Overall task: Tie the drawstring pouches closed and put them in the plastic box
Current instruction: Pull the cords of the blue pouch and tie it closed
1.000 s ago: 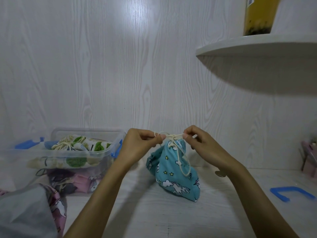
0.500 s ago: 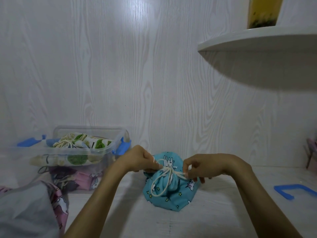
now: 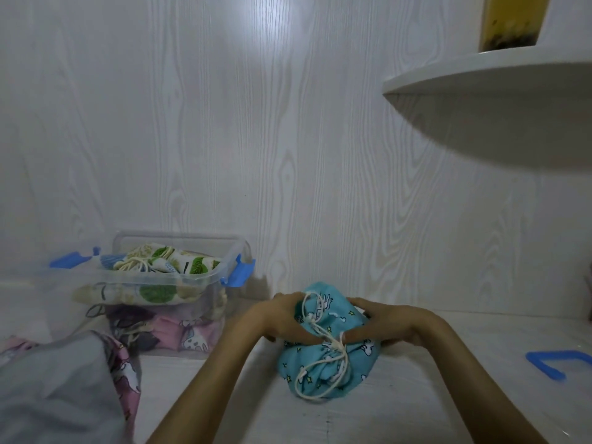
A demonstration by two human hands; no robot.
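A teal drawstring pouch (image 3: 333,328) with unicorn and star print lies on the white table, its cream cord (image 3: 323,373) knotted and looping toward me. My left hand (image 3: 282,318) grips the pouch's left side. My right hand (image 3: 384,325) grips its right side, fingers curled into the cloth. The clear plastic box (image 3: 179,277) with blue latches stands at the back left, holding several tied pouches, a green-leaf print one (image 3: 179,264) on top.
A pink unicorn pouch (image 3: 128,376) and grey cloth (image 3: 54,392) lie at the near left. A blue plastic piece (image 3: 557,363) rests on the table at right. A white shelf (image 3: 487,78) with a yellow container (image 3: 512,20) juts out above right.
My hands let go of the cord ends after pulling the knot tight, lowered the pouch onto the table, and now clasp its two sides.
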